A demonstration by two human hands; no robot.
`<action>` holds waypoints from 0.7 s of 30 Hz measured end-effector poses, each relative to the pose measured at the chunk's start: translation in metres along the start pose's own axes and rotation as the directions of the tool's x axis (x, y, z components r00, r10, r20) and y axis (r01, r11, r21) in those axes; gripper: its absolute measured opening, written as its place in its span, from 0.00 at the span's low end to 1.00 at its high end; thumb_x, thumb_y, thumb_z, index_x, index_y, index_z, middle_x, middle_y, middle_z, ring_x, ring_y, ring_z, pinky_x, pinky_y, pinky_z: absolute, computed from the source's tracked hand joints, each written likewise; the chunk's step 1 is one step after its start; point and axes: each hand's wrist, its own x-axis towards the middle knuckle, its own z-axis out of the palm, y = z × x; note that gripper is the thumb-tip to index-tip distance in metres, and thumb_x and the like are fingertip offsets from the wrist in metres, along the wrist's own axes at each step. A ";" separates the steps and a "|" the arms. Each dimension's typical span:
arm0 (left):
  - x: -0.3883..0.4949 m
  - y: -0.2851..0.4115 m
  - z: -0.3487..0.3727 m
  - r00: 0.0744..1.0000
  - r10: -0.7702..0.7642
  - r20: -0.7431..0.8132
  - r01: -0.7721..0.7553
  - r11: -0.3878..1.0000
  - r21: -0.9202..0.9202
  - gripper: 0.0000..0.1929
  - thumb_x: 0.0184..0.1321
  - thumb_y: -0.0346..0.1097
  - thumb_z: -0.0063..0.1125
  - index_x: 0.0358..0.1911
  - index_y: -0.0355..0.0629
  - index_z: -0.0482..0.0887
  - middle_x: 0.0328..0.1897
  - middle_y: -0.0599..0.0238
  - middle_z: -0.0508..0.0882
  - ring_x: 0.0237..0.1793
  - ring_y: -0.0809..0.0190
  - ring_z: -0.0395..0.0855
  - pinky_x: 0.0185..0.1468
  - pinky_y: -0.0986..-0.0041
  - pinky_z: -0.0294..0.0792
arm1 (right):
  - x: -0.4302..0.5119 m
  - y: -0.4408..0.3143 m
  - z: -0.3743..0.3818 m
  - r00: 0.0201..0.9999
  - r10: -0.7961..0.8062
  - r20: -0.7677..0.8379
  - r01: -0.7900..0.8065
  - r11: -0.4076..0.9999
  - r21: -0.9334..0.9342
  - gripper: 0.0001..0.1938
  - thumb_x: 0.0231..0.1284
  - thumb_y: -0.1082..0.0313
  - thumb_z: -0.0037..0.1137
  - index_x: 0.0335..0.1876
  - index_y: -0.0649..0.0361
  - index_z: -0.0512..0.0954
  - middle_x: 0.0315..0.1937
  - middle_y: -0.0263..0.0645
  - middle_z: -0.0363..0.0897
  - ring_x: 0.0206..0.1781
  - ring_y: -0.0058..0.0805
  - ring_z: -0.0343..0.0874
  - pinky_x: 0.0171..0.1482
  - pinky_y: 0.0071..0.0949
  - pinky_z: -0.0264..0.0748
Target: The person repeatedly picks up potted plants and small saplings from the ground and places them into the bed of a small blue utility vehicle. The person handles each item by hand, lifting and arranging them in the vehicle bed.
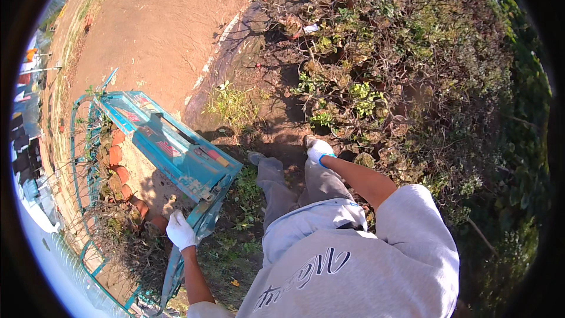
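My left hand [180, 231], in a white work glove, is beside the near edge of a teal metal cargo bed [187, 152]. Its fingers are curled, and I cannot tell whether they grip anything. Inside the bed, terracotta pots [115, 154] lie in a row, with bare twiggy plants [128, 229] by them. My right hand [321, 152], also in a white glove with a blue cuff, is in front of my right leg. A small brown thing shows at its fingertips; whether the hand holds it is unclear.
Densely packed potted shrubs [375, 75] with tangled branches cover the ground ahead and to the right. A clump of weeds [231, 106] grows near my feet. Beyond a pale edging line runs a bare dirt track [167, 31]. Teal rails [75, 154] border the bed's far side.
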 end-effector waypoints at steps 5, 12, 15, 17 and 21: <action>0.008 -0.007 0.012 0.999 0.043 -0.012 -0.042 0.999 0.031 0.16 0.77 0.39 0.54 0.50 0.32 0.90 0.43 0.42 0.91 0.42 0.39 0.91 0.49 0.55 0.78 | 0.000 0.097 -0.018 0.952 0.270 0.141 -0.258 0.961 -0.101 0.18 0.61 0.55 0.58 0.45 0.60 0.89 0.46 0.57 0.90 0.52 0.56 0.90 0.53 0.51 0.85; 0.012 -0.013 0.019 0.998 0.065 0.009 -0.065 0.997 0.048 0.19 0.80 0.40 0.52 0.53 0.29 0.89 0.47 0.42 0.93 0.45 0.43 0.93 0.52 0.59 0.80 | 0.059 0.090 -0.028 0.965 0.216 0.148 -0.207 0.976 -0.073 0.17 0.61 0.57 0.60 0.49 0.59 0.89 0.49 0.54 0.90 0.52 0.56 0.89 0.56 0.49 0.85; 0.009 0.009 0.018 1.000 0.023 0.005 -0.023 0.999 0.030 0.17 0.80 0.37 0.50 0.48 0.27 0.88 0.39 0.46 0.92 0.41 0.51 0.92 0.49 0.60 0.80 | 0.115 0.096 -0.029 1.000 -0.030 -0.005 0.028 0.987 -0.158 0.16 0.63 0.61 0.56 0.50 0.61 0.86 0.44 0.58 0.89 0.48 0.57 0.89 0.53 0.52 0.84; 0.013 -0.002 0.020 0.998 0.066 0.017 -0.067 0.996 0.060 0.16 0.80 0.35 0.48 0.47 0.25 0.86 0.38 0.48 0.91 0.39 0.55 0.89 0.50 0.62 0.79 | 0.157 0.089 -0.035 0.990 -0.095 -0.104 0.059 0.951 -0.304 0.11 0.63 0.64 0.52 0.44 0.60 0.83 0.39 0.58 0.86 0.42 0.59 0.88 0.47 0.56 0.83; 0.012 -0.014 0.022 1.000 0.016 -0.005 -0.016 0.992 0.127 0.18 0.79 0.35 0.48 0.49 0.24 0.86 0.43 0.42 0.90 0.41 0.48 0.88 0.53 0.60 0.78 | 0.247 0.093 -0.056 0.969 -0.236 -0.074 0.125 0.726 -0.676 0.13 0.68 0.60 0.55 0.51 0.56 0.83 0.50 0.49 0.83 0.53 0.48 0.83 0.53 0.48 0.77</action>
